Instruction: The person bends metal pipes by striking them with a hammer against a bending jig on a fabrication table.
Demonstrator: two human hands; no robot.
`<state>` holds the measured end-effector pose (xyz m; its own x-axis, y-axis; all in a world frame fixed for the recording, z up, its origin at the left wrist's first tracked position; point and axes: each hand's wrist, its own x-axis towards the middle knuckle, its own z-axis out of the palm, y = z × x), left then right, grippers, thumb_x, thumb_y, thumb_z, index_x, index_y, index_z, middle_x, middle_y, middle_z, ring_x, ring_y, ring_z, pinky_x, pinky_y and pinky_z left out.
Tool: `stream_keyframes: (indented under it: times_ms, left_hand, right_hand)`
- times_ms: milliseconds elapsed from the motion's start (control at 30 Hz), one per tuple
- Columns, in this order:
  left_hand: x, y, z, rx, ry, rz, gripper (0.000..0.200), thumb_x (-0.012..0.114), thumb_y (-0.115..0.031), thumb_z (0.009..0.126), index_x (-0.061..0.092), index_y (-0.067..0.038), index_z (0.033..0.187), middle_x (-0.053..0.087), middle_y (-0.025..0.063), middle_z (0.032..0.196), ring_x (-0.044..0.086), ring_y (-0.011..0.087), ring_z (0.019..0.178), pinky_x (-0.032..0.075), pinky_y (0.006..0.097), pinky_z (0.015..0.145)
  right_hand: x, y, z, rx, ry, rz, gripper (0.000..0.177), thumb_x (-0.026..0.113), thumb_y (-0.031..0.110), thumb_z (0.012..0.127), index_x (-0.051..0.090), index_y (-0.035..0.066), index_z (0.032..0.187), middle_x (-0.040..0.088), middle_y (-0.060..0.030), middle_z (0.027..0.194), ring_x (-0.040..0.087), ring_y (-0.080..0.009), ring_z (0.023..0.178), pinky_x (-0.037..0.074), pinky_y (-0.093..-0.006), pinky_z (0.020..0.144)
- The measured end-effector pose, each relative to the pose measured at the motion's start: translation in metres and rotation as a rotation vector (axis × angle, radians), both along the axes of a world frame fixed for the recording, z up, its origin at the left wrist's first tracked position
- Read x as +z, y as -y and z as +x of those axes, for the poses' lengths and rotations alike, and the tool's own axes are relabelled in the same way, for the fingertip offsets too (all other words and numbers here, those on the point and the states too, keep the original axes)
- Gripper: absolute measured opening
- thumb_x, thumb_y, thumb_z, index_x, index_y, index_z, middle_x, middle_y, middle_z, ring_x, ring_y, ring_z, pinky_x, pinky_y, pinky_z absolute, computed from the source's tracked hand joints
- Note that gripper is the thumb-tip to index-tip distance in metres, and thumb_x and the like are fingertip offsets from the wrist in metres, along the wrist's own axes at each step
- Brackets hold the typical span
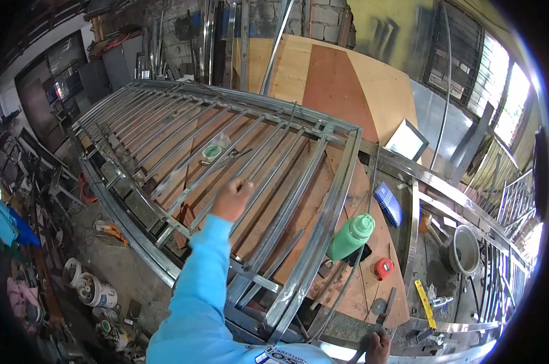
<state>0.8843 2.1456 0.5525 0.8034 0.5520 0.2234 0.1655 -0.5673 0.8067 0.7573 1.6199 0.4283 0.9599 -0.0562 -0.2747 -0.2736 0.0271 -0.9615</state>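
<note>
My left hand (232,199), in a light blue sleeve, is raised over the middle of a large metal frame (341,197) with many parallel bars. Its fingers are curled closed; what they hold, if anything, is too small to tell. My right hand (377,347) is at the bottom edge, fingers curled, near a flat metal strip (390,304); its grip is partly hidden. A small round green-and-white container (212,152) lies on the frame beyond my left hand. A green bottle (351,237) and a red tape measure (383,268) are right of the frame.
A blue box (388,205), a grey bucket (464,250) and a yellow level (425,303) are on the right. Paint buckets (97,291) and an orange tool (112,232) sit on the floor at left. Wooden panels (329,85) lean behind the frame.
</note>
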Motion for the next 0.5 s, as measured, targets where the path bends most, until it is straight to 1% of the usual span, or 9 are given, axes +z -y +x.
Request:
stream_keyframes:
  times_ms: [100,133,167,200,233,267,367,433,500]
  left_hand:
    - [0.052,0.016,-0.077,-0.209,-0.069,-0.053,0.041,0.057,-0.043,0.084,0.062,-0.002,0.089,0.056,0.0135,0.071,0.053,0.0223,0.065,0.041,0.0375,0.060]
    - [0.062,0.019,-0.107,-0.298,-0.103,-0.053,0.040,0.058,-0.042,0.083,0.062,-0.003,0.089,0.055,0.0112,0.070,0.052,0.0189,0.064,0.041,0.0351,0.058]
    - [0.064,0.021,-0.139,-0.265,-0.180,-0.077,0.036,0.060,-0.037,0.082,0.062,-0.002,0.089,0.055,0.0088,0.067,0.053,0.0168,0.062,0.041,0.0345,0.056]
    - [0.057,0.010,-0.166,-0.460,-0.093,-0.155,0.032,0.062,-0.032,0.081,0.061,0.000,0.085,0.057,0.0066,0.065,0.053,0.0143,0.059,0.041,0.0309,0.054]
    - [0.047,0.001,-0.193,-0.521,0.002,-0.291,0.030,0.063,-0.029,0.080,0.061,0.000,0.084,0.057,0.0061,0.065,0.053,0.0130,0.059,0.041,0.0296,0.054]
    - [0.041,-0.006,-0.212,-0.580,0.092,-0.434,0.028,0.064,-0.027,0.080,0.061,0.001,0.083,0.058,0.0057,0.065,0.053,0.0117,0.058,0.042,0.0283,0.053]
    - [0.041,-0.004,-0.236,-0.549,0.090,-0.592,0.025,0.063,-0.025,0.081,0.060,0.000,0.081,0.057,0.0054,0.065,0.052,0.0094,0.058,0.041,0.0260,0.051]
    - [0.033,0.006,-0.235,-0.456,-0.008,-0.518,0.022,0.062,-0.022,0.083,0.060,0.000,0.081,0.056,0.0045,0.064,0.050,0.0088,0.057,0.040,0.0255,0.050]
    - [0.016,0.009,-0.227,-0.433,0.010,-0.364,0.020,0.060,-0.020,0.087,0.058,-0.001,0.084,0.053,0.0010,0.063,0.045,0.0073,0.053,0.036,0.0238,0.047]
  right_hand:
    - [0.025,-0.014,0.020,0.215,0.053,0.037,0.024,0.053,0.021,0.094,0.056,0.004,0.111,0.058,-0.0056,0.074,0.052,-0.0114,0.062,0.043,-0.0241,0.054]
    - [0.042,-0.027,0.025,0.219,0.119,-0.101,0.022,0.051,0.020,0.092,0.057,0.002,0.103,0.057,-0.0070,0.074,0.052,-0.0136,0.063,0.042,-0.0268,0.056]
    - [0.063,-0.045,0.025,0.219,0.179,-0.238,0.022,0.049,0.020,0.090,0.059,0.000,0.096,0.056,-0.0085,0.073,0.052,-0.0159,0.065,0.041,-0.0296,0.057]
    - [0.072,-0.053,0.022,0.213,0.234,-0.374,0.024,0.047,0.019,0.088,0.061,-0.001,0.088,0.055,-0.0099,0.072,0.052,-0.0181,0.066,0.040,-0.0323,0.059]
    - [0.059,-0.038,0.026,0.395,0.487,-0.745,0.020,0.046,0.014,0.088,0.061,0.000,0.091,0.058,-0.0133,0.074,0.056,-0.0224,0.068,0.043,-0.0306,0.062]
    - [0.053,-0.037,0.027,0.437,0.462,-0.726,0.018,0.048,0.013,0.087,0.058,-0.001,0.091,0.057,-0.0159,0.075,0.056,-0.0273,0.068,0.044,-0.0335,0.062]
    - [0.054,-0.045,0.032,0.517,0.392,-0.577,0.013,0.051,0.012,0.086,0.054,0.000,0.090,0.053,-0.0219,0.075,0.054,-0.0387,0.066,0.044,-0.0400,0.060]
    - [0.056,-0.055,0.033,0.535,0.413,-0.457,0.009,0.050,0.009,0.086,0.053,0.001,0.088,0.052,-0.0227,0.075,0.050,-0.0429,0.066,0.043,-0.0410,0.059]
    - [0.055,-0.054,0.035,0.634,0.626,-0.627,0.007,0.051,0.006,0.083,0.055,0.001,0.087,0.050,-0.0210,0.073,0.053,-0.0413,0.068,0.044,-0.0411,0.058]
